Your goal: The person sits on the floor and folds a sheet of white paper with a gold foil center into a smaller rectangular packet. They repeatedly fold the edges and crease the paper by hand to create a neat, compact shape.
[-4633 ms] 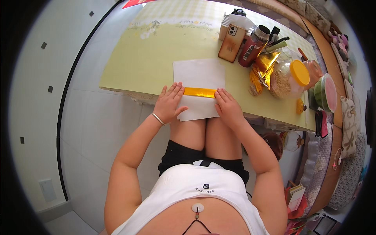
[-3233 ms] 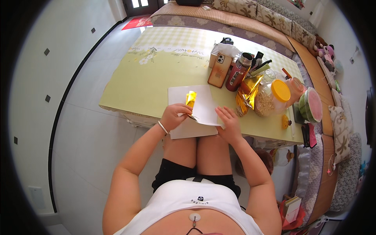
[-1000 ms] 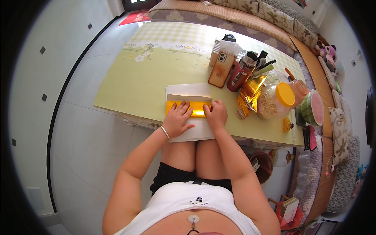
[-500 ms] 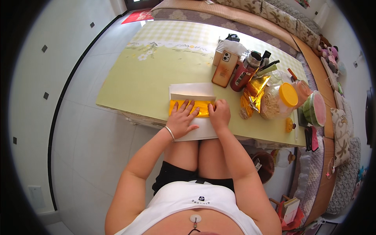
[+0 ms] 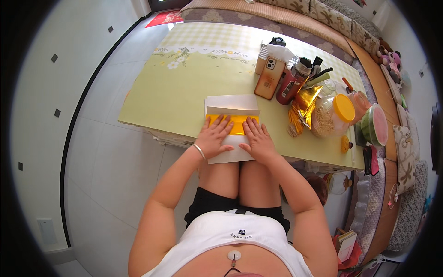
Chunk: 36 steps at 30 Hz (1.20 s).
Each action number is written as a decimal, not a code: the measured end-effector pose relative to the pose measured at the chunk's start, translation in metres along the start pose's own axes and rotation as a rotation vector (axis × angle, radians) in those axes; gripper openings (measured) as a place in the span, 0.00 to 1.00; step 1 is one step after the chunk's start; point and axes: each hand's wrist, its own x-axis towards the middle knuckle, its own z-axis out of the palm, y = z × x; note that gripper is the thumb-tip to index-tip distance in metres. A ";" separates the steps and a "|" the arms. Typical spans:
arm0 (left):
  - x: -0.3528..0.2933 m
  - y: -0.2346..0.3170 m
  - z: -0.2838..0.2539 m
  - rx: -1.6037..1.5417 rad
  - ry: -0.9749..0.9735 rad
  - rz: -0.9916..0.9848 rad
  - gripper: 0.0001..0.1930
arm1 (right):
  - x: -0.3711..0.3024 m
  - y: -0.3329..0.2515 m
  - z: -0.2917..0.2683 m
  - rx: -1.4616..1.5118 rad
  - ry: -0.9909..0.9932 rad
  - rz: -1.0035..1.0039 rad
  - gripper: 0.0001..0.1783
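Note:
A shiny gold foil sheet point(image 5: 237, 128) lies over white paper point(image 5: 230, 154) at the table's front edge. My left hand point(image 5: 213, 137) rests flat on the foil's left part, fingers spread. On its right part lies my right hand point(image 5: 259, 140), also flat with the fingers out and the thumb pointing inward. Neither hand grips anything. Beyond the fingertips a pale paper flap point(image 5: 232, 109) runs along the foil's far side. Both hands cover the ends of the foil.
On the table's right stand a phone point(image 5: 270, 78), a red thermos point(image 5: 290, 85), folded gold foil point(image 5: 304, 104), a yellow-lidded jar point(image 5: 324, 121) and a cut watermelon point(image 5: 374, 125). The pale green table point(image 5: 170, 97) extends left. A cushioned bench point(image 5: 318, 34) runs behind.
My right hand has gone from a pinch at the foil's right end to lying flat on it. The left hand stays pressed on the foil. The whole view has shifted slightly.

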 end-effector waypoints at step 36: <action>0.033 0.045 0.014 -0.471 0.546 -0.485 0.09 | 0.027 0.006 0.004 0.556 0.359 0.265 0.12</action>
